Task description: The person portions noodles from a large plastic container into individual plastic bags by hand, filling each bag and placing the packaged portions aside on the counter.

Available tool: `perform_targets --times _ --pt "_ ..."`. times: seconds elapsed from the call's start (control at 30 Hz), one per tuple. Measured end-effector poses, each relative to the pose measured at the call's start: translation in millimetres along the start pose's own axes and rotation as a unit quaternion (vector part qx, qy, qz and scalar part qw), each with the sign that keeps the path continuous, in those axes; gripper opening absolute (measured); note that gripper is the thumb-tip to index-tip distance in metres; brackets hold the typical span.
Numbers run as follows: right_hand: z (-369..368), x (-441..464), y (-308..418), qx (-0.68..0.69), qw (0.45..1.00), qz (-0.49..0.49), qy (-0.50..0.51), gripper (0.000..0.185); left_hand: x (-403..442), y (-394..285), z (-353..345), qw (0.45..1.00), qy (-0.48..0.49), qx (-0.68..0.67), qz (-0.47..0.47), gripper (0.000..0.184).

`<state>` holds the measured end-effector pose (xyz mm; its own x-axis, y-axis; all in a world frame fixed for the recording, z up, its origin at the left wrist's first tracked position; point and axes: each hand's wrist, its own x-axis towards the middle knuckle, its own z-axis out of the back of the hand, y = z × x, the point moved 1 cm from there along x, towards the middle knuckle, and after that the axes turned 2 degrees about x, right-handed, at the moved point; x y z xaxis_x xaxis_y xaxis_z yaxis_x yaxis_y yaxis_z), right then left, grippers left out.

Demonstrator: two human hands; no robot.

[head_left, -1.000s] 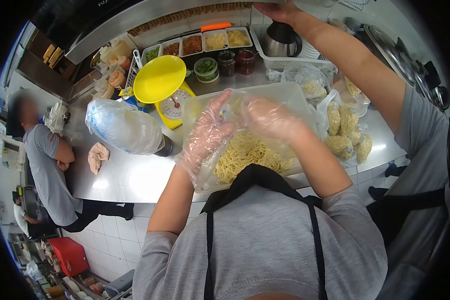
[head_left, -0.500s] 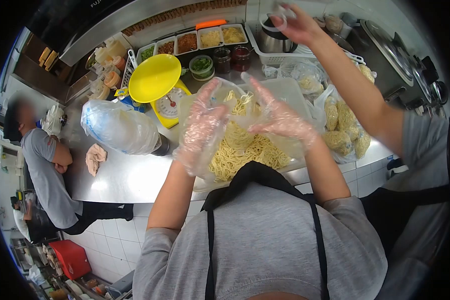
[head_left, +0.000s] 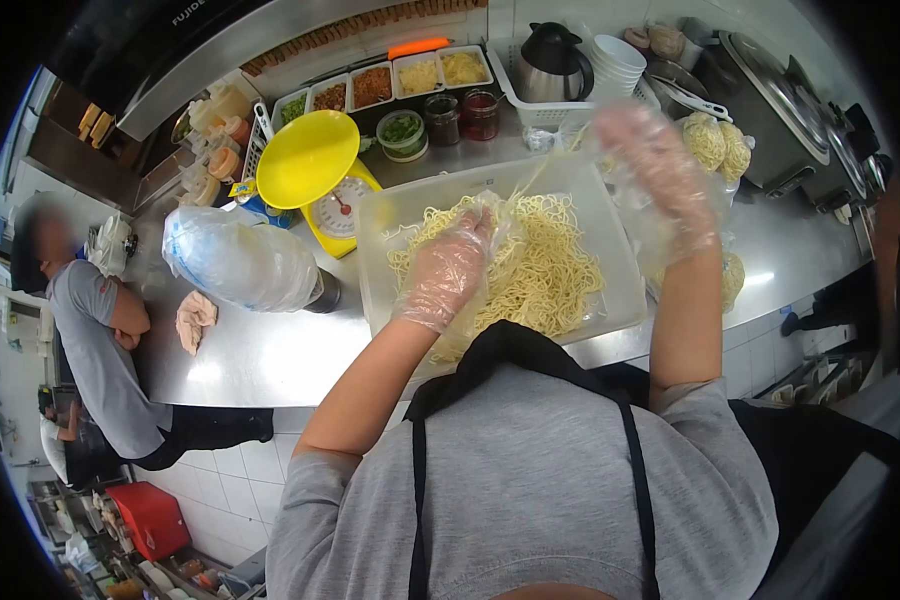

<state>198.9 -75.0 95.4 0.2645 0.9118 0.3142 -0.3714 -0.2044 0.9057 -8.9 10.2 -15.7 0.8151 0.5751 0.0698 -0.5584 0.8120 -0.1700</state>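
Tub [head_left: 618, 240] sits mid-frame on the steel counter [head_left: 290, 365]; far rim toward the jars, right rim just short of the bagged noodles [head_left: 733, 280], near rim partly behind the black apron [head_left: 515, 350]. Left side is tighter: yellow scale [head_left: 338, 212] just beside the upper left corner, its round pan [head_left: 308, 160] tilted; plastic-wrapped bundle [head_left: 240, 260] near, not touching the tub. Steel surface runs lower left, with a pink cloth [head_left: 196, 322] well out. Upper edge of the work area is taken by the topping trays [head_left: 372, 88], green-filled round container [head_left: 404, 135], two jars [head_left: 461, 117] and white basket [head_left: 560, 118] with the flask [head_left: 552, 68]. More bagged noodles [head_left: 718, 148] at upper right, beyond the right hand. Open top of the tub gives access from above. Noodles [head_left: 553, 265] lie loose in it, spread centre to left, with tub floor showing at the right side. Left hand [head_left: 450, 265], in a clear glove, is low over the left part of the pile: fingers bent and drawn together, tips at the noodles; can't tell if it has a firm hold. Right hand [head_left: 660, 170], also gloved, is raised over the right rim, above and right of the pile; motion-blurred, so opening and hold can't be told. A few thin strands [head_left: 540, 172] stretch from near the left fingertips up toward it. Another person [head_left: 95, 320] stands at far left, arms folded, well apart.
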Motion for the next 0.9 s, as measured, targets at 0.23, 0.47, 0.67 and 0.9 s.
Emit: perform_targets --times 0.23,0.47,0.67,0.9 --pt "58 4 -3 0.158 0.966 0.02 -0.206 0.029 0 4 -1 0.999 -0.022 -0.023 0.007 0.042" --pt "-15 -9 -63 -0.275 0.932 -0.018 0.236 0.059 -7 18 45 0.944 -0.153 -0.283 -0.071 0.039" --pt "-59 3 -99 -0.191 0.928 -0.035 0.317 0.052 -3 -10 51 0.973 -0.139 -0.186 0.008 0.029" --pt "-21 -2 -83 0.068 0.963 -0.08 0.249 0.029 9 -7 -7 0.999 -0.024 -0.025 -0.013 0.022"
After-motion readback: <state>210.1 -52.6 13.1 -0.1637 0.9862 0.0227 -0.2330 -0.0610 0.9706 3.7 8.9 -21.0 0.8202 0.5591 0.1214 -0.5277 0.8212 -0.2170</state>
